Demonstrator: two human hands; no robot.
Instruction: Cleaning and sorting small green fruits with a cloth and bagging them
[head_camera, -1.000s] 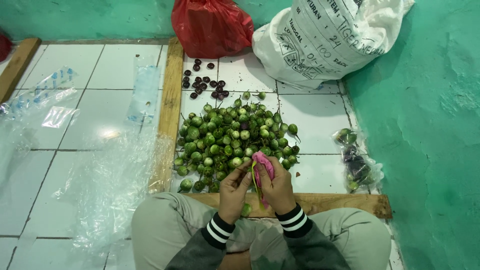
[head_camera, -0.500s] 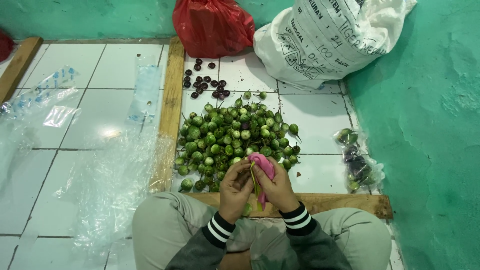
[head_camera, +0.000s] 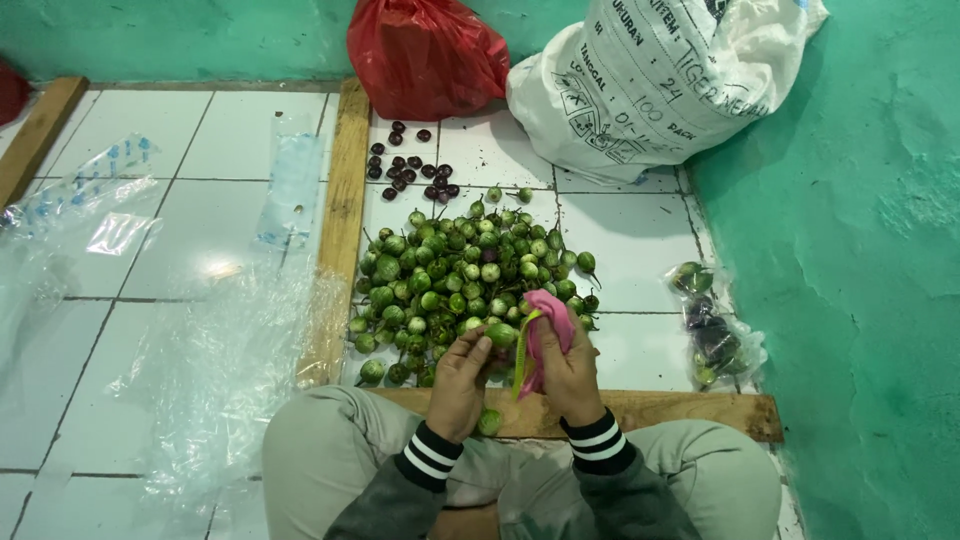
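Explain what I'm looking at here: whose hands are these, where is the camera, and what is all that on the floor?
No machine here: a person sits cross-legged on a white tiled floor, and a camera on their head looks down. The left hand holds a small green fruit; the right hand grips a pink cloth with a green strip hanging from it. In front lies a pile of small green fruits, and beyond it a few dark purple ones. A red bag and a white sack rest against the green wall. Clear plastic sheets lie to the left.
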